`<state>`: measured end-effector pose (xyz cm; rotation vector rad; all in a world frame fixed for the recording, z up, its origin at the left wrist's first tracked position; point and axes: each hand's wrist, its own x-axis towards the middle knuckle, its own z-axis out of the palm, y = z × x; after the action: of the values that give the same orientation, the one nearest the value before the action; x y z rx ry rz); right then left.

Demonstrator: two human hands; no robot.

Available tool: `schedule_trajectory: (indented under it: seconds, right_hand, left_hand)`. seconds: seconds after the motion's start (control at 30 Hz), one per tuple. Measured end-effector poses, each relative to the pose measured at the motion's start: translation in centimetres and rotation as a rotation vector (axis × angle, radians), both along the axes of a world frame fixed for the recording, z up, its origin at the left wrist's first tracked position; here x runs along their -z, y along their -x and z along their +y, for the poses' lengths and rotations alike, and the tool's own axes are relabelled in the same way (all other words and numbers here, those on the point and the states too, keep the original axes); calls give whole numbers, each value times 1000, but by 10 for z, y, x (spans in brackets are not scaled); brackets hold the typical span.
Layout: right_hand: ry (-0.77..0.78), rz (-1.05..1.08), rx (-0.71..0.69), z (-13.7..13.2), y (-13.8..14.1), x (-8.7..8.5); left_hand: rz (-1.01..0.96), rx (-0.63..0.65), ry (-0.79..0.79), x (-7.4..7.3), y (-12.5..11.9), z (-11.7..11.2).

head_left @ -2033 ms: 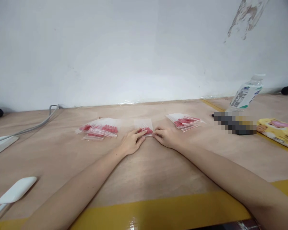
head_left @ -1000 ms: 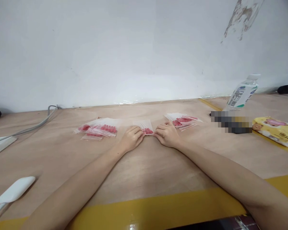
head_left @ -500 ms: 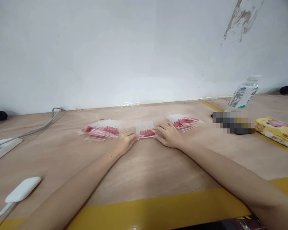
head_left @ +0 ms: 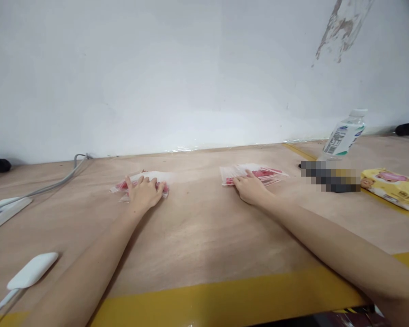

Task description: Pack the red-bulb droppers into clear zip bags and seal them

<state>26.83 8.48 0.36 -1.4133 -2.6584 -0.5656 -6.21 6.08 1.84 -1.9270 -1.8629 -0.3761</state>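
My left hand [head_left: 145, 193] lies over the left pile of small clear plastic bags [head_left: 160, 176], its fingers spread and touching the bags. Red cylinder-shaped pieces show through the plastic. At the right pile, my right hand [head_left: 252, 188] has its fingers bent onto a small plastic bag [head_left: 227, 174] of red pieces. That bag overlaps the left side of the right pile of bags [head_left: 271, 173]. The hand partly covers the bag, and its grip is partly hidden.
A bottle [head_left: 344, 136] leans at the back right, near a pixelated dark object [head_left: 330, 177] and a yellow package [head_left: 393, 186]. To the left lie a white charger [head_left: 32, 271], grey cables [head_left: 63, 178] and a white power strip [head_left: 12, 213]. A wall [head_left: 191, 81] closes the back.
The single bag between my hands has moved right, up to the right pile, with my right hand on it. My left hand has let go of it and moved left onto the left pile.
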Motion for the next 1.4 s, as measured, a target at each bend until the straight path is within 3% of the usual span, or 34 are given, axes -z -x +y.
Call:
schedule_trajectory:
  seconds: [0.1,0.23,0.37,0.53,0.67,0.8,0.97,1.13,1.27,1.4]
  right_hand:
    - [0,-27,143,-9,-12,-5]
    - [-59,65,158,-16,-15,-6]
    - [-115,235,-26,-21,-7,-4]
    - [31,356,-378,-24,6,0]
    - [37,374,-479,-18,14,10]
    - [26,362,-452,-10,17,12]
    - [62,386,-517,-9,17,6]
    - [-99,403,-596,-2,18,18]
    - [-210,359,-539,1,18,24]
    - [-222,357,-475,-3,18,21]
  left_hand:
    - [-32,-4,58,0,-4,-1]
    - [-88,72,134,5,-29,-6]
    - [-162,237,191,21,-66,-10]
    - [-277,407,221,37,-98,-10]
    - [-310,549,244,32,-94,-13]
    - [-326,729,278,24,-81,-15]
    - [-388,640,221,30,-88,-8]
    - [-399,571,181,35,-98,-7]
    - [-387,604,161,34,-95,-9]
    - [-327,751,6,36,-93,-7]
